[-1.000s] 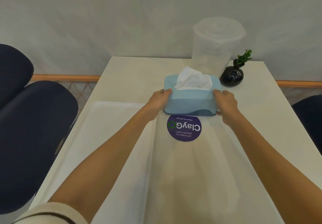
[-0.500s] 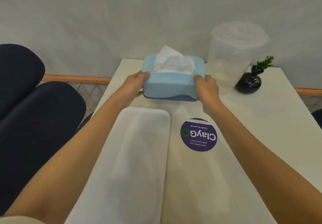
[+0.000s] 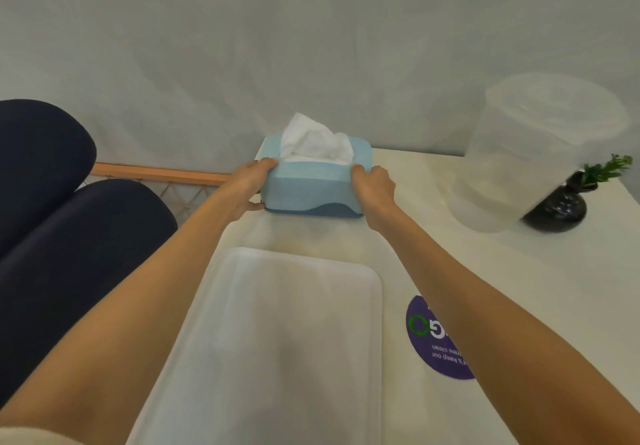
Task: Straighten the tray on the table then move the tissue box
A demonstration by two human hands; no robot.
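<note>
The light blue tissue box (image 3: 308,188), with white tissue sticking out of its top, sits at the far left corner of the white table (image 3: 502,289), close to the wall. My left hand (image 3: 251,185) grips its left end and my right hand (image 3: 372,186) grips its right end. The white tray (image 3: 277,340) lies lengthwise on the table's left side, just in front of the box, between my forearms.
A large clear plastic container (image 3: 540,154) with a lid stands at the back right, next to a small black vase (image 3: 561,209) with a green sprig. A purple round sticker (image 3: 436,340) is on the table right of the tray. Dark blue chairs (image 3: 62,230) stand to the left.
Both hands have carried the tissue box from the table's middle, beside the clear container, to the far left corner. It now looks set down behind the tray.
</note>
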